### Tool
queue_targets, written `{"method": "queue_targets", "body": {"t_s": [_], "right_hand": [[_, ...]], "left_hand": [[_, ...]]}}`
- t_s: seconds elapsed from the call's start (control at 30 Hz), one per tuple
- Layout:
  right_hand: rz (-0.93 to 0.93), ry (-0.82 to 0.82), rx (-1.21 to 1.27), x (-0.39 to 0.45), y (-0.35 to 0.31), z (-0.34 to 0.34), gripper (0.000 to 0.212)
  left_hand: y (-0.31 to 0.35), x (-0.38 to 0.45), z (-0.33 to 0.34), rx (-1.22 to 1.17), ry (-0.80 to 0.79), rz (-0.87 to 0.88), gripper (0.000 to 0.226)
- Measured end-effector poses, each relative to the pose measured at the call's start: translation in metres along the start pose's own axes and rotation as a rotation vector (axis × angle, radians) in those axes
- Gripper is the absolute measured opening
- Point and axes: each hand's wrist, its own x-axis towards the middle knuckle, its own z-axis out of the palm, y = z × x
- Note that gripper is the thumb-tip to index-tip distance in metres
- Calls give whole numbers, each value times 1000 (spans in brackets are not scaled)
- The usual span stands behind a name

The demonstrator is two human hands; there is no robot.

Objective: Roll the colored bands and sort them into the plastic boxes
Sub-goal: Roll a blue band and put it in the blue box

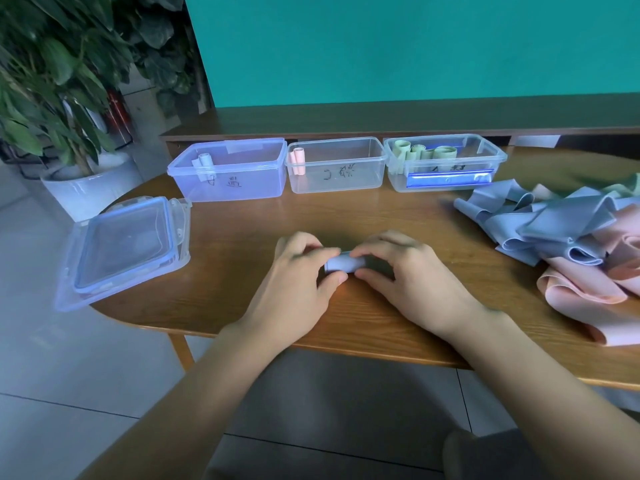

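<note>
A rolled blue band [343, 264] lies on the wooden table [242, 289] between my two hands. My left hand [298, 275] pinches its left end and my right hand [405, 275] pinches its right end. Three clear plastic boxes stand in a row at the back. The left box [230, 169] holds a blue roll [205, 160]. In the middle box [336, 165] are pink rolls [298, 161], and the right box [445, 161] holds several green rolls [426, 152]. A heap of loose blue bands [540, 220] and pink bands [595, 271] lies at the right.
A stack of clear box lids [128, 249] lies at the table's left edge, partly overhanging it. A potted plant [69, 98] stands on the floor at the far left. A dark bench [381, 119] and a teal wall run behind the boxes.
</note>
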Motion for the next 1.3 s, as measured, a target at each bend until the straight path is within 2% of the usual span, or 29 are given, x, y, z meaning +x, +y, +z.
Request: {"method": "queue_targets", "body": {"t_s": [0.27,0.47,0.57,0.67,0.83,1.17,1.3], "right_hand": [[75,-50,-21,4,9,9,29],[169,-153,-129,12,6,1,43],[173,-193,-97,16,6,4,45],[130,-142,23,21,9,4,36],[110,-113,81,29,18,6,21],[113,-142,99,46,27,11,20],[220,-36,347,48,22,7,20]], "left_hand": [[-2,9,1,-28,33,89,26],[-3,20,2,-65,-47,25,39],[-6,21,3,-77,-88,-1,44],[-8,24,4,-93,-115,-14,46],[-12,33,6,-118,-147,-29,45],[-21,56,13,-114,-164,-9,22],[-21,57,10,-188,-69,-3,23]]}}
